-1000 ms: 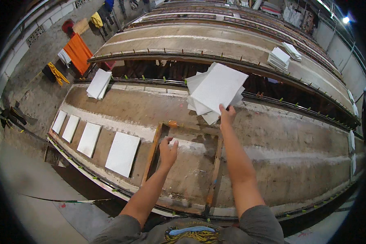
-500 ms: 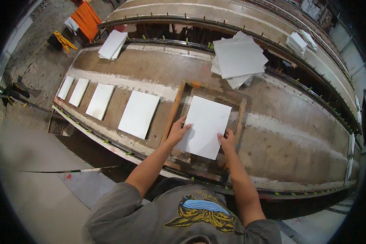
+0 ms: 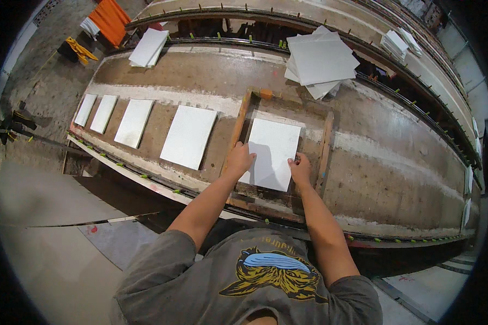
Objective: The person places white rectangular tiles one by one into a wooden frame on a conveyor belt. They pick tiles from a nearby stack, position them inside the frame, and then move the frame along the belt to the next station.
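A white rectangular sheet [image 3: 274, 151] lies low inside a wooden frame [image 3: 326, 142] on a long brown-topped table. At its left edge is my left hand [image 3: 240, 160], thumb and fingers closed on the border. My right hand [image 3: 300, 168] pinches the opposite edge, near the frame's right bar. Shadows of hands and arms fall across the sheet's lower part. To the left of the frame, another white sheet [image 3: 188, 136] rests flat on the table, and several similar sheets [image 3: 134, 123] continue in a spaced row toward the far left end.
A fanned stack of white sheets [image 3: 322, 57] sits beyond the frame at the table's far edge. A smaller stack [image 3: 149, 47] is at the far left. Green clips [image 3: 177, 191] line the near rail. Orange cloth [image 3: 109, 23] hangs past the left end.
Both hands have brought the white sheet down closer to the table within the frame, and it looks smaller. The head view has shifted slightly.
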`<state>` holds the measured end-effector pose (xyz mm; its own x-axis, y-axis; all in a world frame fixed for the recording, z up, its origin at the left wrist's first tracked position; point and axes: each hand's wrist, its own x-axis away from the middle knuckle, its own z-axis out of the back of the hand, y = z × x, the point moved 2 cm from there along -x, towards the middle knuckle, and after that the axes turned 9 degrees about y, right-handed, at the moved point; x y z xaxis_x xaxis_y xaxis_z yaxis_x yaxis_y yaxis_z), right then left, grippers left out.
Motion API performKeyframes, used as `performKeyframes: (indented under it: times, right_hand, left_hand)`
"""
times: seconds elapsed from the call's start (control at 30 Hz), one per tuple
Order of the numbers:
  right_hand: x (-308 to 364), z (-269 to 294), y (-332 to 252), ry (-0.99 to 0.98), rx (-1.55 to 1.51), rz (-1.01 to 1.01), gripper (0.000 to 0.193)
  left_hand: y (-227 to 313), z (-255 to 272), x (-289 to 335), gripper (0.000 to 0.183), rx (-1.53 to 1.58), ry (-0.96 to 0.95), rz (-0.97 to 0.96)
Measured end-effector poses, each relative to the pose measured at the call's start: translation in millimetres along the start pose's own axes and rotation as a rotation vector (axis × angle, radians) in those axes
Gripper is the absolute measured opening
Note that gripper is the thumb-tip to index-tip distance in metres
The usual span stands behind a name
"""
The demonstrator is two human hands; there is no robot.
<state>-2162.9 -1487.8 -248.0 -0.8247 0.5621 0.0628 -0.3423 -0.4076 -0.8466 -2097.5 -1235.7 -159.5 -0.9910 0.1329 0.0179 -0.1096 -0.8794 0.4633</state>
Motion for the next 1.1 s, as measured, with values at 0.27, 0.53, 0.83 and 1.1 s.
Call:
performKeyframes:
  times: [0.27,0.53,0.83,1.1]
  right_hand:
    - [13,6,-12,0.009,0.087,0.005,0.048]
    - [17,0,-2,-0.012,-0.030,-0.085,0.055]
    - [22,2,-8,-0.021,-0.018,-0.012,0.059]
    - [27,0,-21,0.044,0.329,0.217,0.072]
  left_hand:
    - [2,-6,-1,0.040,-0.112,-0.036,0.031]
    - [-7,-17,6,0.039,-0.085,0.002,-0.024]
    - [-4,-12,14,0.042,-0.127,0.020,-0.036]
    - [11,-10,20,0.051,-0.184,0.113,-0.238]
